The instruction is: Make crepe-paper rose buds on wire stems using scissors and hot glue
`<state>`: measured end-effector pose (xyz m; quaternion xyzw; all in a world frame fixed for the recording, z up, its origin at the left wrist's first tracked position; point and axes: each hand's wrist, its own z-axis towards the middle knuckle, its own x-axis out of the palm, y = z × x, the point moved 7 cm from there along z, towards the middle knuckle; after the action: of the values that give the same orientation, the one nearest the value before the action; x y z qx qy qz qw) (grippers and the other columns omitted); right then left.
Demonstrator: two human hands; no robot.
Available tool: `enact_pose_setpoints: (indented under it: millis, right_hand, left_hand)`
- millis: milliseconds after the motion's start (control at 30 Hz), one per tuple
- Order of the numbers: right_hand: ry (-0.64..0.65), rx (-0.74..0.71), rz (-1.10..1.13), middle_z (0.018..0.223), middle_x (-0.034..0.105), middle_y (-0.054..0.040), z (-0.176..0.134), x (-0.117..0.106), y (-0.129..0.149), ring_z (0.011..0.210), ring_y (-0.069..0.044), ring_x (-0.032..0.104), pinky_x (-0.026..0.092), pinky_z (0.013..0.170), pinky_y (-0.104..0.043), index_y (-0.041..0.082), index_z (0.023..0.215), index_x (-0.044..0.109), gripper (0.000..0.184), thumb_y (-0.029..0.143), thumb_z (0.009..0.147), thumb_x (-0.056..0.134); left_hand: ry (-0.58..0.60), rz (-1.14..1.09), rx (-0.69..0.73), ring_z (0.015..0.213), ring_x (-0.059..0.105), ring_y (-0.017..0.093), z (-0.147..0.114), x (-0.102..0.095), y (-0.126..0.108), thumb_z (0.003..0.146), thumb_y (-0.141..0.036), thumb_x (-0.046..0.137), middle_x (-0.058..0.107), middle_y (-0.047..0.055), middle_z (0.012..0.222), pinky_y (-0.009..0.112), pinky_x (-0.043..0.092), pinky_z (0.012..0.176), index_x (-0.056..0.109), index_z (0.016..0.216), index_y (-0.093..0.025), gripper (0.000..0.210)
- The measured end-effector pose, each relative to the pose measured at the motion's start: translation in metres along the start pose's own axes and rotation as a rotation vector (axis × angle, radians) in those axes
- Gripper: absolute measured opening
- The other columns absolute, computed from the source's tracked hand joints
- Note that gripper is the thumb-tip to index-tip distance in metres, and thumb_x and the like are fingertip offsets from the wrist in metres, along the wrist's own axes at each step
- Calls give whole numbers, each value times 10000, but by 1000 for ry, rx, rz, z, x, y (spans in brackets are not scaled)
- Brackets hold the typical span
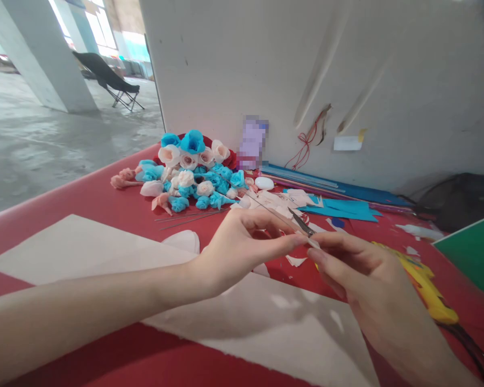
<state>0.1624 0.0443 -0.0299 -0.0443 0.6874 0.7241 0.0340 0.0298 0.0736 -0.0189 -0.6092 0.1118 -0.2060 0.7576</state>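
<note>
My left hand [246,242] and my right hand [358,263] meet in front of me, fingertips almost touching. Between them is a small pale paper piece [313,243], pinched by the thumb and finger of each hand. A thin wire [266,207] runs up and left from behind my left fingers; whether I hold it is unclear. Just beyond the fingertips lie scissors [302,222], partly hidden. Below my hands a large cream paper sheet [266,322] covers part of the red table [105,355], and rounded paper petals [185,241] lie beside my left wrist.
Blue, white and pink paper flowers [193,177] are heaped at the back left. Paper scraps [274,201] and blue paper strips [342,208] lie behind my hands. A yellow glue gun [427,290] with a dark cord rests at the right. The white wall [226,64] bounds the table's back.
</note>
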Motion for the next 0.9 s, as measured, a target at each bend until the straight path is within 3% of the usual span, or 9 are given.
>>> enact_pose_setpoints:
  millis: [167, 433, 600, 767, 900]
  right_hand:
    - [-46, -78, -90, 704, 643, 32, -3, -2, 8, 564, -49, 547, 434, 480, -53, 296, 755, 685, 41, 307, 716, 677]
    - [-116, -87, -193, 522, 515, 41, -5, -5, 10, 399, -25, 340, 286, 344, -81, 253, 708, 674, 82, 334, 698, 671]
    - [-71, -62, -140, 573, 537, 33, -4, -6, 8, 438, -30, 363, 319, 392, -98, 222, 666, 659, 101, 319, 691, 672]
    - [11, 24, -16, 475, 393, 53, 4, -4, 0, 420, -31, 311, 274, 374, -106, 219, 667, 657, 106, 319, 676, 689]
    - [49, 54, 34, 483, 369, 52, 7, -1, -4, 443, -40, 313, 292, 409, -123, 220, 664, 644, 102, 311, 695, 678]
  left_hand:
    - [1, 1, -17, 690, 577, 86, 0, 0, 1, 713, -246, 649, 651, 0, 731, 177, 453, 619, 670, 695, -154, 96]
    - [11, -26, -54, 651, 557, 67, -3, 1, 8, 726, -269, 638, 617, -20, 724, 172, 437, 589, 639, 700, -162, 110]
    - [9, -46, -56, 685, 564, 78, -3, 2, 10, 725, -274, 638, 608, -22, 731, 185, 445, 618, 622, 694, -162, 118]
    - [-7, -27, -29, 691, 539, 79, -4, 2, 10, 727, -275, 637, 592, -15, 727, 197, 429, 637, 615, 688, -154, 129]
    - [-36, -35, -18, 708, 539, 84, -4, 1, 9, 711, -268, 651, 597, -10, 728, 197, 430, 658, 623, 675, -150, 126]
